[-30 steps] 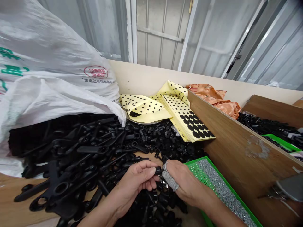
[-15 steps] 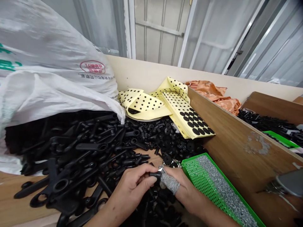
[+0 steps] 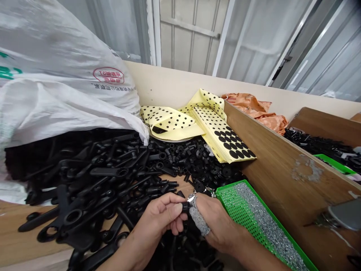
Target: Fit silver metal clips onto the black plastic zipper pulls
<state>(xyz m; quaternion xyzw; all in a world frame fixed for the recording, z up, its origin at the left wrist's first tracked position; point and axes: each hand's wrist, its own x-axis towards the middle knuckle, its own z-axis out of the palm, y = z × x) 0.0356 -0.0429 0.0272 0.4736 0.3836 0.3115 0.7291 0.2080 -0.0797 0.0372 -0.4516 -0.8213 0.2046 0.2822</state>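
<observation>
Head view: what has the left hand [image 3: 160, 215] got?

A small black plastic part [image 3: 185, 206], pinched firmly between thumb and fingertips, its end poking out toward the other hand.

And the right hand [image 3: 222, 226]?

Curled in, just beside that part, with a grey knitted wrap [image 3: 199, 221] around one finger. A shiny metal bit [image 3: 192, 200] sits against the black part, right at the wrapped finger. Whether the right hand has hold of it, I cannot tell.

What's around them?

Below and left of the hands, a heap of black plastic parts [image 3: 93, 177] spills from a white woven sack [image 3: 56, 49]. To the right, a green perforated tray [image 3: 229, 200] holds small silver metal pieces, beside a wooden divider [image 3: 282, 177]. Farther ahead lie yellow sheets of black round stickers [image 3: 222, 135]
</observation>
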